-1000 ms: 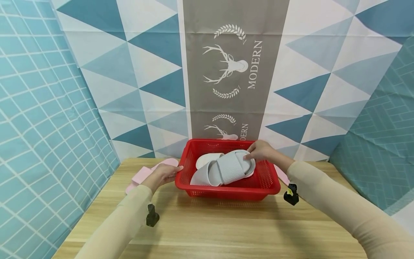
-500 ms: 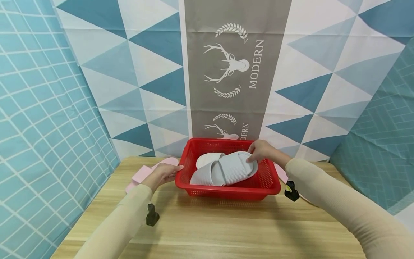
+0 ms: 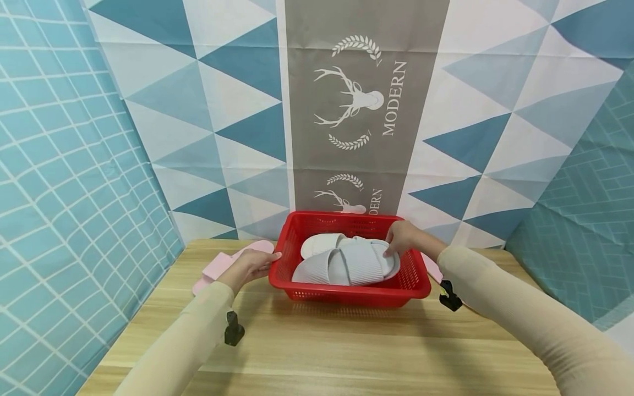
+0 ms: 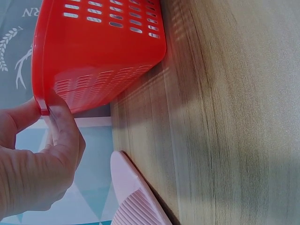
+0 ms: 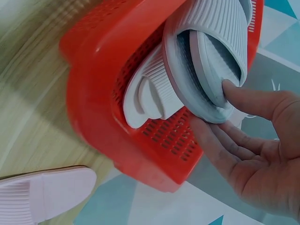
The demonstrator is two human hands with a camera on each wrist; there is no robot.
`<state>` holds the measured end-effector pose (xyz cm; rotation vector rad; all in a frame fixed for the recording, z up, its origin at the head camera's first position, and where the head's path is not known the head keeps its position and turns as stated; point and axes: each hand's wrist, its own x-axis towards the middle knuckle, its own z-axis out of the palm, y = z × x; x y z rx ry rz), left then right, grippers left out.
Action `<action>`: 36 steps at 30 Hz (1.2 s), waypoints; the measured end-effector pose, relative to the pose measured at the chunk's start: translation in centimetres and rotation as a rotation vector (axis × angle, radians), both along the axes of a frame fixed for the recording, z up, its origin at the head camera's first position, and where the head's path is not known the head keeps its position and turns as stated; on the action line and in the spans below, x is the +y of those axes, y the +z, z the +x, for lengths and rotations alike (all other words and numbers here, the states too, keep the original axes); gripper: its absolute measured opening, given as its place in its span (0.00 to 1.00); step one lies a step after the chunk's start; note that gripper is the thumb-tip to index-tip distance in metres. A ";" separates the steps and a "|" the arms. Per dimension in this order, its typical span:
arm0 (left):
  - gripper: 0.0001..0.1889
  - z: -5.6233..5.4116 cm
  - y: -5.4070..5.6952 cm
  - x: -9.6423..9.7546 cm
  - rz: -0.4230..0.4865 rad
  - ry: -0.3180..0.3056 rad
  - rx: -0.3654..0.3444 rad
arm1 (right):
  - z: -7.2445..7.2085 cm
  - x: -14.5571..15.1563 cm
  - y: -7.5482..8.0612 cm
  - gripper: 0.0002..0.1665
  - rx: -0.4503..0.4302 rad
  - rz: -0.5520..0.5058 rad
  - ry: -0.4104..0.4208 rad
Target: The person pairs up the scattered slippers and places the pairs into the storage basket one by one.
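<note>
My left hand (image 3: 251, 265) pinches the left rim of a red plastic basket (image 3: 342, 296), thumb above and fingers beneath, as the left wrist view shows. Inside the basket lies a light grey slipper pair (image 3: 359, 264) with ribbed straps, the two nested into each other. My right hand (image 3: 403, 237) pinches the right end of that pair; in the right wrist view the thumb presses on an inner sole and the fingers are under the outer grey slipper (image 5: 213, 18). Behind the grey pair sits a white slipper (image 3: 319, 243), partly hidden by it.
A pink slipper (image 3: 218, 267) lies on the wooden table (image 3: 327, 352) left of the basket, behind my left hand. On the right, another pink slipper (image 3: 432, 268) is partly hidden by my right forearm. A patterned wall covering (image 3: 238, 137) stands close behind the basket.
My right hand has moved a little right and down, lowering the grey slippers farther into the basket. More of the white slippers shows behind them. The left hand stays on the rim.
</note>
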<state>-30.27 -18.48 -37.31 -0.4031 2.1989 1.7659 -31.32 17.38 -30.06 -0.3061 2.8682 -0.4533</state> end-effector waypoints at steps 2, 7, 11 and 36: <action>0.23 0.1 0.0 0.0 0.004 -0.001 0.001 | 0.2 0.0 -0.1 0.19 -0.020 0.004 -0.012; 0.23 0.1 0.2 0.0 0.008 0.000 0.006 | 0.6 0.1 -0.3 0.23 -0.055 -0.003 -0.019; 0.23 0.1 0.2 0.0 0.011 0.010 0.010 | 0.7 0.4 -0.5 0.23 -0.076 -0.008 -0.030; 0.23 0.5 0.1 0.1 0.007 0.024 0.011 | 1.8 0.6 -2.2 0.20 0.074 0.074 -0.002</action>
